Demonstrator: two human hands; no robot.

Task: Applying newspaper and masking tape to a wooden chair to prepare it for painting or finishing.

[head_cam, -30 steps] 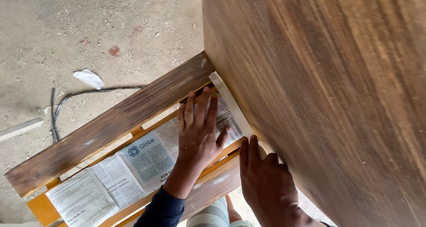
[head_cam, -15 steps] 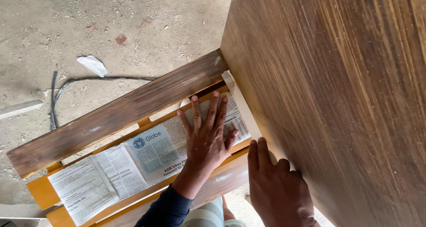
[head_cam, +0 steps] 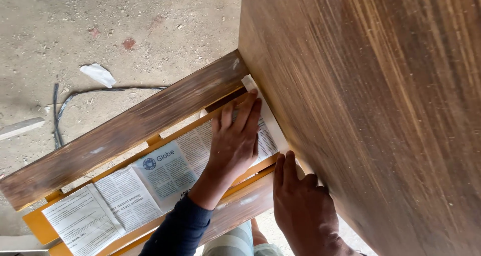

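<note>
Head view: left hand (head_cam: 235,141) spread flat on newspaper (head_cam: 165,173) — right hand (head_cam: 300,206) flat beside.

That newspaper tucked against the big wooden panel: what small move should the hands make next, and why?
Probably slide the left hand along the newspaper, flattening it into the corner. Its pale edge curls up against the wooden panel, where the right hand presses.

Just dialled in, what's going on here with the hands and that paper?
A person's left hand lies flat on printed newspaper sheets that line a yellow-edged wooden frame. The right hand presses the paper's edge against a large dark-stained wooden panel. A stained plank runs along the frame's far side.
</note>
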